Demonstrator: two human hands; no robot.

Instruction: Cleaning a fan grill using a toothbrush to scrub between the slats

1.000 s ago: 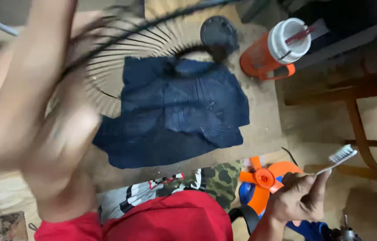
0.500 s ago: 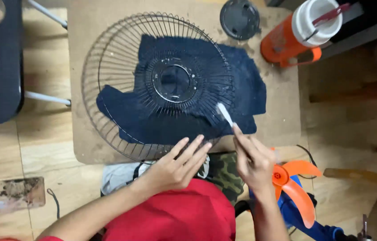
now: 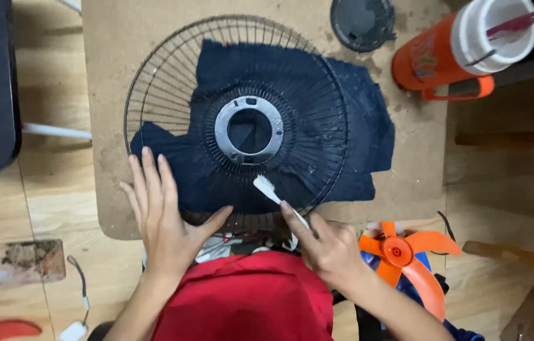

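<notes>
One wire fan grille (image 3: 153, 82) lies flat on one dark blue cloth (image 3: 368, 132) on the brown board (image 3: 418, 183), its grey centre ring (image 3: 249, 128) near the middle. Left hand (image 3: 163, 211) rests open and flat on the grille's lower left rim, grasping nothing; right hand (image 3: 327, 246) clenches one white toothbrush (image 3: 270, 191), bristle head touching the wires just below the ring. Also one black round cap (image 3: 362, 22), one orange jug (image 3: 444, 53) with white lid, one orange fan blade (image 3: 406, 252) at lower right.
</notes>
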